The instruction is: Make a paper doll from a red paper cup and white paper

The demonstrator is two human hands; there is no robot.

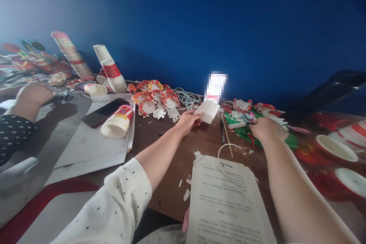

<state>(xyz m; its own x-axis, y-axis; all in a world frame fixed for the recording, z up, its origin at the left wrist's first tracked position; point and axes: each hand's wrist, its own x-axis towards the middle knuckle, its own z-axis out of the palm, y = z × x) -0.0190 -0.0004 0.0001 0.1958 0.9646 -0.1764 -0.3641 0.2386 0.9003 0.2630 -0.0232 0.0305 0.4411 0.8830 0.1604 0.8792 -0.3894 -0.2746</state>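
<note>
My left hand [190,122] is closed on a small cream-white piece of paper [208,111], pinched at its lower left edge and raised over the table. On the right, my right hand [268,129] is closed around the dark handles of what look like scissors [249,119]; the fingers hide most of them. It is over a green sheet [243,131] strewn with paper scraps. Between my hands, a dark pen [222,131] and a thin wooden stick [228,137] lie on the brown table [171,160].
Red-and-white paper cutouts [156,99] pile up along the blue wall. A phone [104,113] and a paper cup [117,122] rest on a white board [91,148]. Printed sheets [223,202] lie nearest me. Several cups [337,148] stand at right. Another person's hand [36,93] is at left.
</note>
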